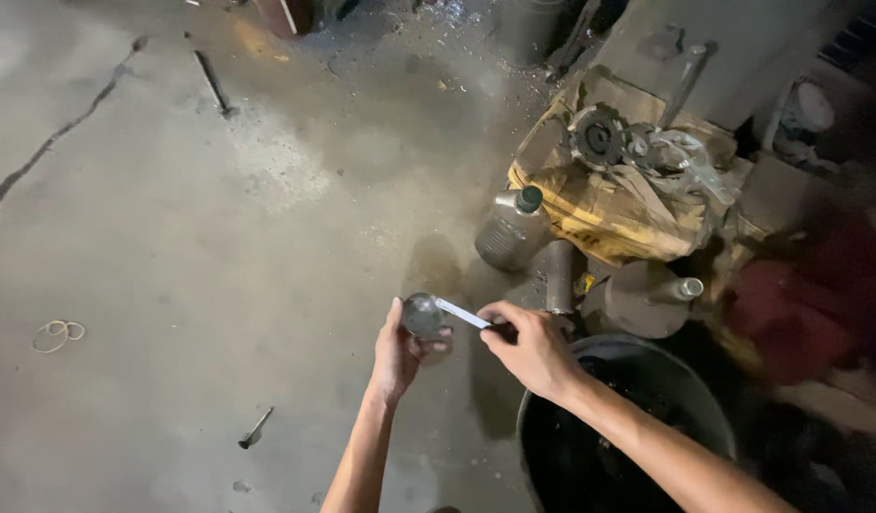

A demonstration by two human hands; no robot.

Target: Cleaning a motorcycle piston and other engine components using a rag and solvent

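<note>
A round grey metal part [423, 315] was held above the concrete floor [219, 266].

The left hand [400, 353] had its fingers closed around the part, and the right hand [531, 347] pinched a thin flat metal strip [461, 313] whose tip touched the part. A black bucket [628, 427] stood under the right arm; a plastic bottle [512, 230] and a yellow machine [609, 204] were near.

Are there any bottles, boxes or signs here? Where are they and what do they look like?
Plastic bottle: on the floor beside the yellow wrapped bundle, squat, greyish and dusty, dark green cap.
Yellow wrapped bundle: right of the bottle, crumpled, dirty yellow, metal parts on top.
Black tub: bottom right, round, under the right hand.
No signs or screens.
</note>
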